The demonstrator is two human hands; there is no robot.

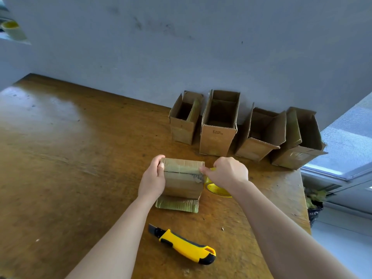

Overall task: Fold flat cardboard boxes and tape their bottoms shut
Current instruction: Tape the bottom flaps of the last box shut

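Observation:
A small cardboard box [182, 184] stands upside down on the wooden table [80, 158], its closed bottom flaps facing up with a strip of tape across the seam. My left hand [154, 178] grips the box's left edge, thumb on top. My right hand [229, 172] holds a yellow tape roll [216, 188] at the box's right edge, fingertips pinching the tape against the corner. One taped flap lies flat on the table under the box, toward me.
Several open folded boxes [218, 125] stand in a row against the wall behind. A yellow utility knife [185, 245] with its blade out lies on the table near me. The table's right edge [304, 198] drops off beside a window and a black bag.

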